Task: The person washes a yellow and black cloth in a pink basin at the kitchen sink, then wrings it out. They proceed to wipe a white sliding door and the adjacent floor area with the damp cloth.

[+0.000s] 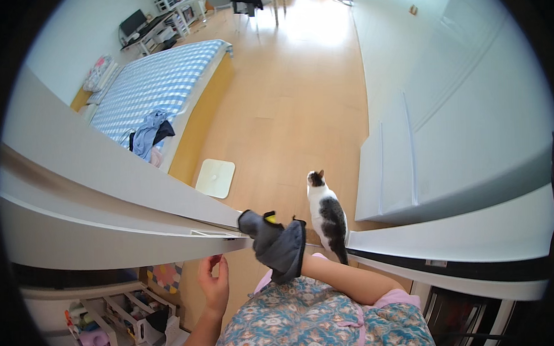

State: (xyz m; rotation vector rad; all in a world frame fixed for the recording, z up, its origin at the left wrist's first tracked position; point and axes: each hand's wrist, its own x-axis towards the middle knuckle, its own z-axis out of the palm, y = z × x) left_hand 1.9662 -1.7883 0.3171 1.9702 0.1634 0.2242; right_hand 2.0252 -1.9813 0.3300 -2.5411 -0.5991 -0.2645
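My left hand (214,280) is raised below the end of a white sliding door panel (124,242), its thumb and a finger curved toward each other. Something small and dark red shows at the fingertips; whether it is held is unclear. My right hand is hidden inside a grey cloth mitt (279,246) with black edging and a yellow patch. The mitt reaches across my body to the end of the white door frame (168,190), where it seems to touch. The fingers inside cannot be seen. A white and dark-patched cat (331,214) stands just right of the mitt, facing away.
A white bathroom scale (216,178) lies on the wood floor beside a bed (177,71) with a blue checked cover and crumpled clothes (150,134). White cabinets (468,157) stand at right. A white organizer (119,311) holds bottles at lower left. A desk and chairs are farther off.
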